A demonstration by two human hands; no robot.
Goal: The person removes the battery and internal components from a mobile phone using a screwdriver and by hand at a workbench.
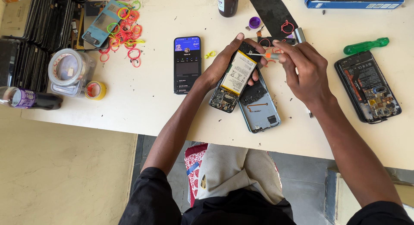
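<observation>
Orange-collared screwdriver [263,55] pinched in right hand [307,72] grip, tip hidden; left hand [224,63] clasps opened phone [235,76].

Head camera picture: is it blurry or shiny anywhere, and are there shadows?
Head view: sharp overall, lit evenly by soft light; the left hand and right hand cast only faint shadows on the white tabletop; the opened phone with the white battery is crisp; the lit screen of the black phone shows no strong glare.

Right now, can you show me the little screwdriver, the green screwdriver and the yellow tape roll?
little screwdriver [264,55]: head view, on its orange collar.
green screwdriver [365,45]: head view, on the middle of its handle.
yellow tape roll [95,90]: head view, on its yellow rim.
</observation>
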